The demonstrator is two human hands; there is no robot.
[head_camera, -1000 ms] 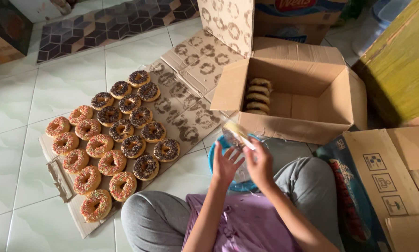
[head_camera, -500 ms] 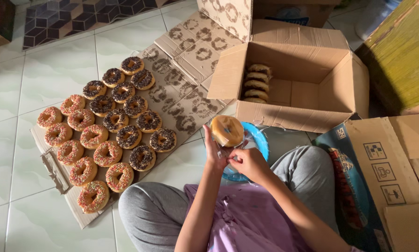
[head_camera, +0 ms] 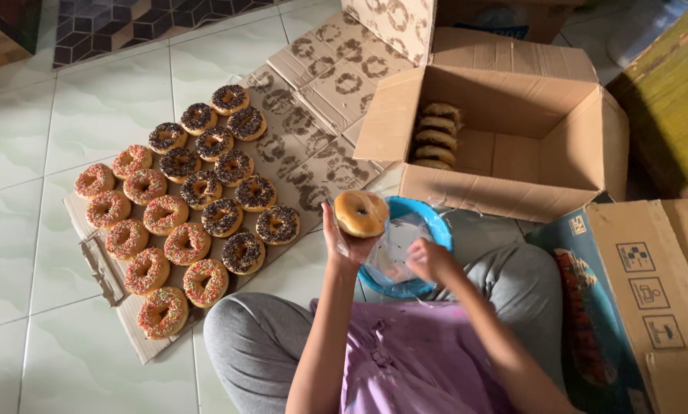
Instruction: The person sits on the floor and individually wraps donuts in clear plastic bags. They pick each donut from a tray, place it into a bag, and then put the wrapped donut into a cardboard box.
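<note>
The left hand (head_camera: 342, 244) grasps a plain glazed doughnut (head_camera: 362, 213), holding it up by its lower edge with the fingers curled round its underside. The doughnut sits just in front of the open cardboard box (head_camera: 512, 195) and partly over the rim of a blue plate (head_camera: 437, 230) that lies on the tiled floor (head_camera: 91, 115) between the box and the person's knees.

The right hand (head_camera: 428, 259) is clenched on a clear plastic bag (head_camera: 394, 249), pinching its edge; the bag hangs between the two hands, above the blue plate and touching the left hand's side near the doughnut.

Inside the box, against its left wall, a stack of doughnuts (head_camera: 436, 136) stands on edge. To the left of the box a flattened sheet of cardboard (head_camera: 313, 165) lies on the floor, marked with round greasy rings on the part nearest the box. Farther left on that sheet sit rows of topped doughnuts: those with chocolate sprinkles (head_camera: 229, 192) closer to the box, those with coloured sprinkles (head_camera: 149, 238) farther from it. To the right of the box, another printed carton (head_camera: 635, 291) lies beside the person's grey-trousered knee (head_camera: 520, 276).
</note>
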